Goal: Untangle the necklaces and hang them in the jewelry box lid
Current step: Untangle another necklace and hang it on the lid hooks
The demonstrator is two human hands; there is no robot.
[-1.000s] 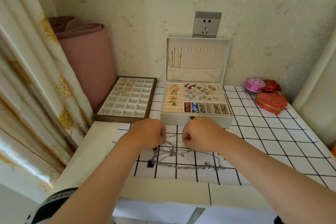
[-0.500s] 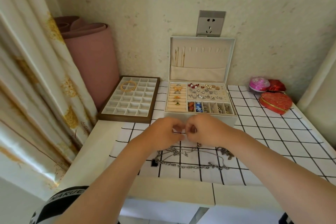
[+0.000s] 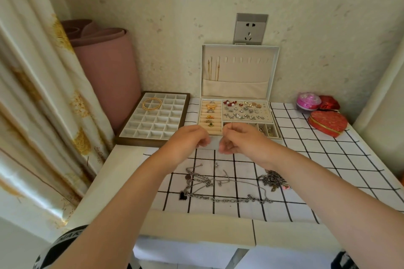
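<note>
- The left hand [image 3: 189, 137] and the right hand [image 3: 241, 137] are up in the air, close together but not touching
- Both have curled fingers, thumb near the first finger, like a pinch (I cannot tell if a thin chain is in there)
- Both hands are just in front of the box [image 3: 271, 113], above the cloth [image 3: 328, 159]
- The necklaces [image 3: 207, 183] lie in a silver tangle on the cloth, below the hands and near the table edge
- A small black heart [image 3: 181, 195] sits at the left end of the tangle
- A dark chain clump [image 3: 272, 179] lies by itself beside the right wrist
- The lid [image 3: 238, 72] stands up open against the wall, with gold chains [image 3: 213, 70] hanging on its left hooks
- The box has rings on the left and earrings on the right
- A tray [image 3: 122, 136] sits left of the box with a gold bangle [image 3: 152, 102] in a back corner
- A red heart case [image 3: 328, 122] sits far right, and a socket [image 3: 250, 28] is on the wall above the lid
</note>
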